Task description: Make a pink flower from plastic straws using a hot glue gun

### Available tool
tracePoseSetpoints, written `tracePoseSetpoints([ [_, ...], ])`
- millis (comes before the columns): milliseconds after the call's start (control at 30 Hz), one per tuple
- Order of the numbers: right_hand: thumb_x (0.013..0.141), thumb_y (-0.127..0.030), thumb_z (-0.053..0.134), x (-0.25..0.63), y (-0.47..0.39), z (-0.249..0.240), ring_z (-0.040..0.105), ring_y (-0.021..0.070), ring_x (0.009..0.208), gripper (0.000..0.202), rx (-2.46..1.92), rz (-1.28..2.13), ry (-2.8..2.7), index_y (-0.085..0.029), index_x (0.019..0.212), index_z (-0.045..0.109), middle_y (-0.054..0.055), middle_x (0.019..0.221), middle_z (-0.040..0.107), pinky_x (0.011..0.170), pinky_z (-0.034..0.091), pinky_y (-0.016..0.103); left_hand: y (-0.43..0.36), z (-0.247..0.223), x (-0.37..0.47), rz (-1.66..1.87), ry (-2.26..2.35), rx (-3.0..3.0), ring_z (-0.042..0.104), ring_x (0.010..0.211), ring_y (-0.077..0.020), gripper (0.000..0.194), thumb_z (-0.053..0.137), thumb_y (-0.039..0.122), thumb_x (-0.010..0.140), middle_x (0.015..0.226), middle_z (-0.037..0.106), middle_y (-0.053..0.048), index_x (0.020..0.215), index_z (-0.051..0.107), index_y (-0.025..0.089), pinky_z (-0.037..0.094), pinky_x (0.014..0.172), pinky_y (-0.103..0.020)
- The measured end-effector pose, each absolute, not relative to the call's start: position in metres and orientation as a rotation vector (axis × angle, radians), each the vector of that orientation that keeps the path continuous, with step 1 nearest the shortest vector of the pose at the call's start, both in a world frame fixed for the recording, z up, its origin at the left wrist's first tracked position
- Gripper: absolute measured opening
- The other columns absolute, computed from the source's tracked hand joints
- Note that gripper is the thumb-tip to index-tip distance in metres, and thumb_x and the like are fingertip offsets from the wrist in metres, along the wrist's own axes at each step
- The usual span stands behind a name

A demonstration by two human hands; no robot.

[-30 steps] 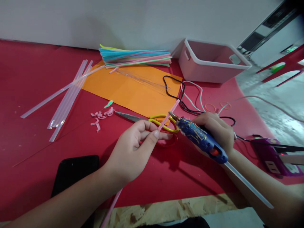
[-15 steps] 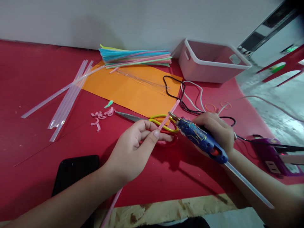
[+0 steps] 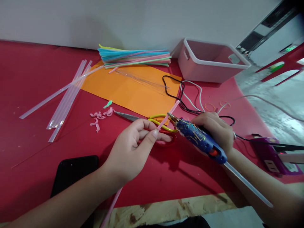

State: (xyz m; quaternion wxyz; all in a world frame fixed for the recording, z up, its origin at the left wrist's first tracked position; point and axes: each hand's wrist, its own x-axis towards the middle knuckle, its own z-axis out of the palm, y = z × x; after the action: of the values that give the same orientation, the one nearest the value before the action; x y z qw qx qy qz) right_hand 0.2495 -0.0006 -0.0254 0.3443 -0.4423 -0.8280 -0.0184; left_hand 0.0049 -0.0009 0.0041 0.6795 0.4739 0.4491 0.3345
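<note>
Between thumb and fingers, my left hand point(image 3: 133, 152) pinches a pink pipe cleaner point(image 3: 174, 107); its far end points up and right, and its tail hangs below my wrist past the table edge. My right hand point(image 3: 216, 129) grips a blue hot glue gun point(image 3: 198, 136) with a glue stick point(image 3: 249, 185) coming out of its back. The metal nozzle meets or nearly meets the pipe cleaner; I cannot tell which. Beneath my left fingers lie scissors point(image 3: 125, 116) with yellow and red handles. Pink curled scraps point(image 3: 98, 115) and a small green piece point(image 3: 108, 104) lie left of the blades.
A bundle of pipe cleaners point(image 3: 135, 57) rests by the wall on orange paper point(image 3: 133, 91). Clear glue sticks point(image 3: 67, 101) lie left, a black phone point(image 3: 73, 171) near my left forearm. A pink bin point(image 3: 211, 69), cables point(image 3: 166, 90), rubber bands point(image 3: 210, 107) and a purple power strip point(image 3: 270, 155) are right.
Both hands keep their grips, and the nozzle stays by the pipe cleaner. The whole view has shifted very slightly; nothing else has visibly moved.
</note>
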Motion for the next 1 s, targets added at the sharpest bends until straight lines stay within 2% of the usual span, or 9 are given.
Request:
tracePoseSetpoints([
  [233,0.095,-0.024,0.057,0.2505,-0.0012,-0.0252,0.059,0.017,0.069,0.009,-1.151,-0.027,-2.16,-0.021,0.087,0.062,0.002,0.073,0.064,0.07,0.042,0.034,-0.002,0.0044,0.0037,0.737,1.023,1.055,0.07,0.08,-0.0151,0.011,0.055,0.027,0.096,0.091,0.081,-0.006,0.088,0.05,0.021,0.038,0.057,-0.028],
  [400,0.095,-0.022,0.056,0.2511,-0.0013,-0.0249,0.059,0.0166,0.07,0.01,-1.133,-0.014,-2.174,-0.021,0.088,0.062,0.001,0.073,0.064,0.071,0.042,0.034,-0.0024,0.0049,0.0044,0.74,1.033,1.061,0.07,0.079,-0.0166,0.012,0.054,0.027,0.096,0.09,0.081,-0.007,0.087,0.05,0.021,0.039,0.058,-0.029],
  [667,0.095,-0.023,0.057,0.2509,-0.0004,-0.0248,0.058,0.016,0.069,0.009,-1.125,-0.018,-2.174,-0.021,0.087,0.061,0.001,0.072,0.063,0.071,0.042,0.034,-0.002,0.0044,0.0038,0.733,1.007,1.051,0.071,0.089,-0.0167,0.012,0.054,0.026,0.097,0.092,0.081,-0.006,0.088,0.05,0.021,0.039,0.06,-0.029],
  [1000,0.095,-0.022,0.057,0.2501,-0.0011,-0.0241,0.059,0.0164,0.068,0.007,-1.094,-0.007,-2.188,-0.022,0.088,0.06,0.001,0.073,0.064,0.07,0.042,0.034,-0.002,0.0064,0.003,0.722,1.019,1.061,0.07,0.08,-0.0165,0.012,0.056,0.028,0.096,0.092,0.081,-0.006,0.087,0.05,0.022,0.039,0.059,-0.029],
])
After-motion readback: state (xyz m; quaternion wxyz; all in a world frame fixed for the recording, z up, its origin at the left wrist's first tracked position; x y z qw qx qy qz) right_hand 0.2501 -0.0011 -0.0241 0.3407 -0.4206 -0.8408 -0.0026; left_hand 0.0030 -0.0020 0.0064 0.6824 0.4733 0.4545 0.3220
